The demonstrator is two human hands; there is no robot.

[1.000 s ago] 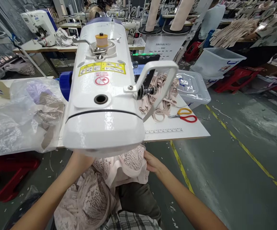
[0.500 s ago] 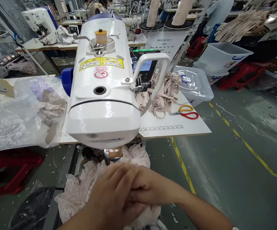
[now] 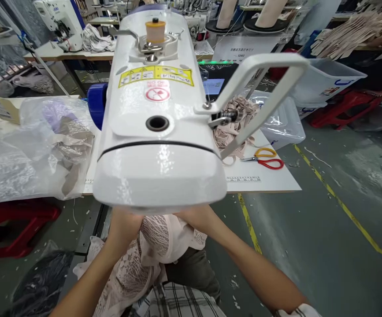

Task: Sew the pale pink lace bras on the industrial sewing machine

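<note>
A white sewing machine [image 3: 157, 171] fills the middle of the view, its head close above my hands. Under it, on the left, my left hand [image 3: 126, 222] is at a pale pink lace bra [image 3: 157, 240], with its fingers hidden behind the machine head. My right hand [image 3: 195, 216] reaches in from the other side at the same bra, its fingers hidden too. The bra's cups hang below my hands, over my lap. More lace [image 3: 121, 281] drapes down between my forearms. The needle area is out of sight.
Right of the machine, a heap of beige straps [image 3: 233, 123] and red-and-yellow-handled scissors [image 3: 266, 159] lie on the white table [image 3: 276, 182]. A plastic bag of fabric [image 3: 38, 154] covers the left side. Clear plastic bins [image 3: 283, 119] stand behind, and a red stool [image 3: 15, 229] sits at lower left.
My hands, overlapped in front of the machine before, have parted and moved forward under its head. The bra cups now show between my arms. The view has shifted closer to the machine.
</note>
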